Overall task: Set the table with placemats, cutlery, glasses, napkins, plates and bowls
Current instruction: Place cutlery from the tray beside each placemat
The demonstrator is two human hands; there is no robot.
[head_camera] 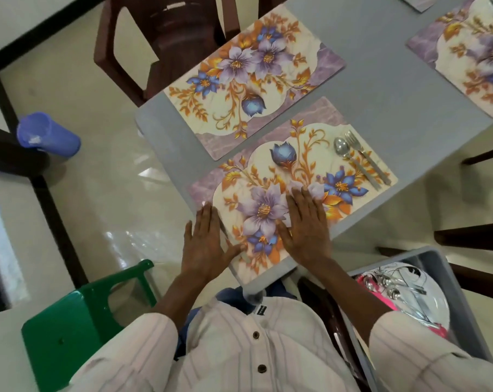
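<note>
A floral placemat lies at the near corner of the grey table. My left hand rests flat on its left edge, fingers straight. My right hand lies flat on the mat's middle, over the purple flowers. A spoon and a fork lie side by side on the mat's right end. A second floral placemat lies just beyond, bare. A third mat is at the far right, cut off by the frame.
A grey crate at my right holds a steel plate, cutlery and something pink. A dark brown chair stands at the far side, a green plastic chair at my left, a blue plastic jug on a ledge.
</note>
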